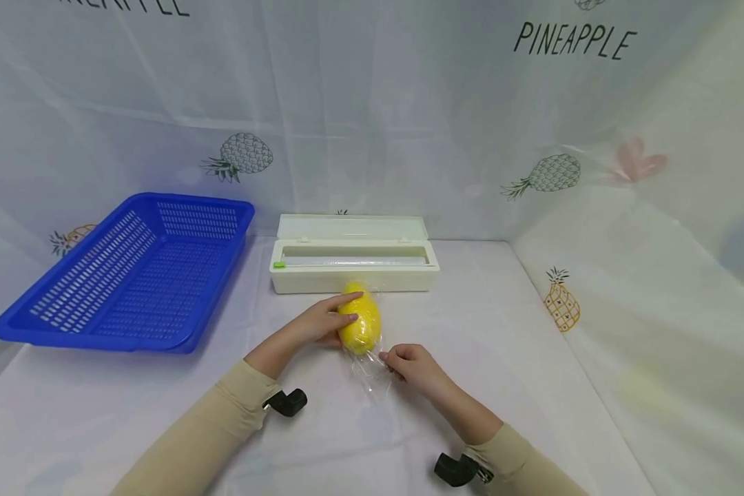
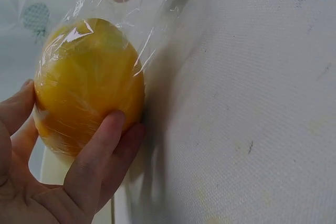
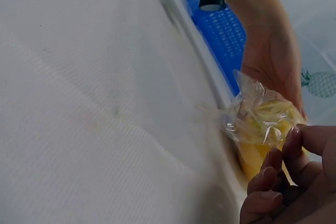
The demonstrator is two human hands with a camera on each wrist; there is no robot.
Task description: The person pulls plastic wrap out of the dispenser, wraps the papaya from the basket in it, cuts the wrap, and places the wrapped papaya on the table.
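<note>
A smooth yellow oval fruit (image 1: 364, 324) stands over the table in front of the white box, covered in clear plastic wrap (image 1: 372, 372). My left hand (image 1: 319, 320) grips the fruit from the left, its fingers and thumb spread round the far half, as the left wrist view (image 2: 68, 182) also shows. The loose end of the wrap hangs toward me and catches the light. At its right edge, my right hand (image 1: 412, 365) pinches the film between thumb and fingertips. From the right wrist, the gathered wrap (image 3: 257, 111) looks bunched and crinkled over the end of the yellow fruit (image 3: 254, 158).
Just behind the hands sits a white cling film box (image 1: 353, 281), its lid raised, with a film roll inside and a green slider (image 1: 279, 264) at the left. A blue perforated basket (image 1: 180, 289) is at the left. Pineapple-print cloth (image 1: 384, 138) hangs behind the table.
</note>
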